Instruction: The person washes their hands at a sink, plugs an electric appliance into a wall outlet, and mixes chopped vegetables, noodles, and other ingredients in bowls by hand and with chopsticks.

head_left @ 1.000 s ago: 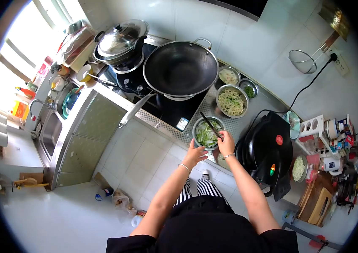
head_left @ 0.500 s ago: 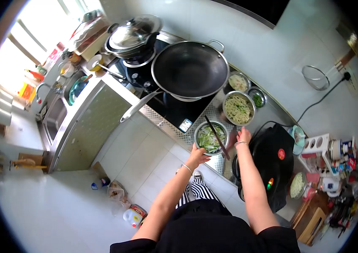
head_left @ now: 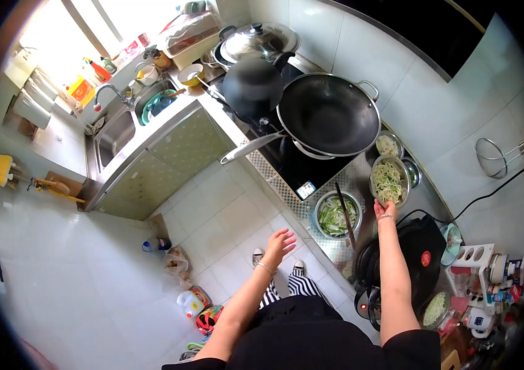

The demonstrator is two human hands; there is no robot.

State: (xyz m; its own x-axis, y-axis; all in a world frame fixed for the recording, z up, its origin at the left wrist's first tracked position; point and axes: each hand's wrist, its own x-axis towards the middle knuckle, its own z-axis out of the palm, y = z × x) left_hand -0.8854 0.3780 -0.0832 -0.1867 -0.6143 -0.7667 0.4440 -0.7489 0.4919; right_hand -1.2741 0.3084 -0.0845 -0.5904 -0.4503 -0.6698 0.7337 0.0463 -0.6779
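My right hand (head_left: 385, 211) is at the near rim of a metal bowl of shredded, noodle-like food with green bits (head_left: 389, 180); its fingers close on the rim, partly hidden. Over the floor, my left hand (head_left: 282, 244) is empty with its fingers apart. Near the counter's front edge sits a metal bowl of sliced greens (head_left: 337, 216), with dark chopsticks (head_left: 345, 213) resting across it. Behind the noodle-like food stand a bowl of pale food (head_left: 389, 145) and a small bowl of chopped greens (head_left: 411, 171).
A large wok (head_left: 330, 114) stands on the black cooktop, its handle (head_left: 251, 148) reaching past the counter edge. Farther left is a lidded pan (head_left: 259, 43). A black electric griddle (head_left: 419, 253) lies right, with a cord (head_left: 475, 203) behind. The sink (head_left: 116, 137) is far left.
My left hand has let go of the bowl of greens and drawn back leftward. My right hand has reached forward to the noodle-like food's bowl. The head view has shifted.
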